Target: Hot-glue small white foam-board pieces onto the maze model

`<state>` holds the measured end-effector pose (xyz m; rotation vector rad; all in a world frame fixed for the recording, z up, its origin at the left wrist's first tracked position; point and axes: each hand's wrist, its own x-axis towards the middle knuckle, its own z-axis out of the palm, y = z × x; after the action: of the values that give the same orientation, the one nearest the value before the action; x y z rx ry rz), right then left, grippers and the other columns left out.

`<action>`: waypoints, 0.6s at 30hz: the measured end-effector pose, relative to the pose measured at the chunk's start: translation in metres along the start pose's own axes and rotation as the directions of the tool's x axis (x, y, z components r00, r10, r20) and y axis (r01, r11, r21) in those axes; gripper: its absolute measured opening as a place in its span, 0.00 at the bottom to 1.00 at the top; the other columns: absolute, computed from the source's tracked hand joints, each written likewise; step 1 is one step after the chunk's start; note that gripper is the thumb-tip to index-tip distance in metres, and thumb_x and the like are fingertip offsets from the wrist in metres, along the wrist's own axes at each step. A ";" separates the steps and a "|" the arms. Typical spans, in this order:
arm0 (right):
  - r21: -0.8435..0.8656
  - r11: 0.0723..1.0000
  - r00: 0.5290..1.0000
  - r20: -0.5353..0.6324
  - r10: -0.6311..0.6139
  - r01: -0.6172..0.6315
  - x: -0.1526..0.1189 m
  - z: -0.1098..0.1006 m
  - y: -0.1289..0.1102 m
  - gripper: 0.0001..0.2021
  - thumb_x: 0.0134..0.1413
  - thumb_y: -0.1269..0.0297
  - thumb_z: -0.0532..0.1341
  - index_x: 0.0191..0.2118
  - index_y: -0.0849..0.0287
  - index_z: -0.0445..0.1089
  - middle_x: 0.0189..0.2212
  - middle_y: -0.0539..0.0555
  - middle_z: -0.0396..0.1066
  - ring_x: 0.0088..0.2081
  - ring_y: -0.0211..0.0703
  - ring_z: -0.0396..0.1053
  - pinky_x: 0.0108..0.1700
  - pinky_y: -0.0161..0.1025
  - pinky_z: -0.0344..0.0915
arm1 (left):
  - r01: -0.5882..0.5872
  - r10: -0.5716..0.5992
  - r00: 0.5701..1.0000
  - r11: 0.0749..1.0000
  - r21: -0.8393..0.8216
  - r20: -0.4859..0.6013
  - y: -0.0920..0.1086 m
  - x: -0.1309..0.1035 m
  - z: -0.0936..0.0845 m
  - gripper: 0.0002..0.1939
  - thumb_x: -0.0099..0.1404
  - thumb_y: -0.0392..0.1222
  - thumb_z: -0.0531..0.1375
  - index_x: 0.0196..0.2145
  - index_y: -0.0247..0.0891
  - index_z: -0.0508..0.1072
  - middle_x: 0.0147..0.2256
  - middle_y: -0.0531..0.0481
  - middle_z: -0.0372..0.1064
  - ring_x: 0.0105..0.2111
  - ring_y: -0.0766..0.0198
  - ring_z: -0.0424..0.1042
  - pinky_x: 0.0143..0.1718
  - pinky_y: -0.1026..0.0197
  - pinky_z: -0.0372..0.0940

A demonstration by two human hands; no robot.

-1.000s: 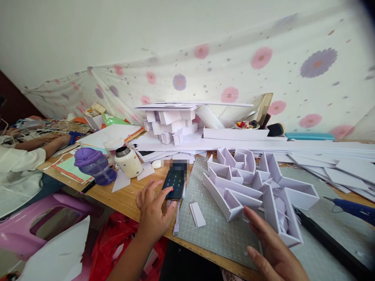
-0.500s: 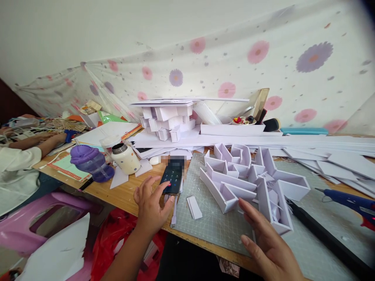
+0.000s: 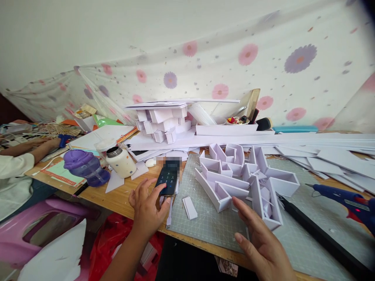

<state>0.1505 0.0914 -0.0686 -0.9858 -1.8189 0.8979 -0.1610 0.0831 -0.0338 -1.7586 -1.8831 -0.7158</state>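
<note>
My left hand [image 3: 149, 207] reaches over a dark phone [image 3: 169, 173] that lies on the wooden table. Its index fingertip is at the lower part of the lit screen, and the other fingers are spread. A cable runs from the phone's lower end. My right hand [image 3: 260, 238] hovers palm inward with fingers stretched, holding nothing. Just beyond it stands a white foam-board model of open walls [image 3: 234, 177] on a grey cutting mat [image 3: 202, 230]. A small stack of white strips [image 3: 190, 207] lies on the mat between my hands.
A blue glue gun [image 3: 345, 197] and a black-handled tool [image 3: 319, 230] lie at right. Left stand a cream bottle [image 3: 120, 162] and a purple cup [image 3: 86, 168]. Behind is a stacked white model [image 3: 162, 121]. Another person's arm [image 3: 43, 150] rests at far left.
The whole view has shifted slightly, so things sit a little further left. My left index finger stays at the phone screen; my right hand keeps its open pose.
</note>
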 end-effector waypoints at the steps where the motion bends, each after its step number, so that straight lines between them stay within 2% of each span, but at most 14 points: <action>1: 0.007 1.000 1.000 0.001 0.004 -0.004 0.000 0.000 0.000 0.28 0.63 0.61 0.54 0.66 0.37 0.47 0.66 0.52 0.52 0.65 0.55 0.51 0.61 0.62 0.50 | -0.001 0.001 1.000 1.000 0.003 0.002 0.000 0.000 0.000 0.14 0.60 0.45 0.57 0.43 0.43 0.76 0.51 0.40 0.63 0.55 0.42 0.59 0.52 0.37 0.51; 10: 0.076 0.997 1.000 -0.008 -0.001 0.002 0.001 0.003 0.001 0.27 0.64 0.62 0.54 0.65 0.37 0.47 0.66 0.52 0.52 0.66 0.55 0.49 0.62 0.65 0.49 | 0.003 -0.003 1.000 1.000 0.027 0.003 -0.003 0.000 0.002 0.13 0.61 0.45 0.57 0.41 0.44 0.77 0.50 0.42 0.65 0.55 0.42 0.59 0.52 0.37 0.51; 18: 0.117 0.993 0.999 -0.039 0.004 0.001 0.000 0.004 -0.004 0.27 0.62 0.62 0.55 0.66 0.45 0.50 0.65 0.56 0.53 0.66 0.54 0.49 0.63 0.61 0.50 | 0.043 -0.043 0.999 0.999 -0.024 -0.013 -0.004 -0.001 0.001 0.14 0.60 0.45 0.58 0.43 0.44 0.76 0.50 0.43 0.63 0.53 0.46 0.62 0.53 0.40 0.52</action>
<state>0.1462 0.0888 -0.0668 -0.9250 -1.7134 0.9684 -0.1646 0.0827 -0.0352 -1.7283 -1.9158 -0.7675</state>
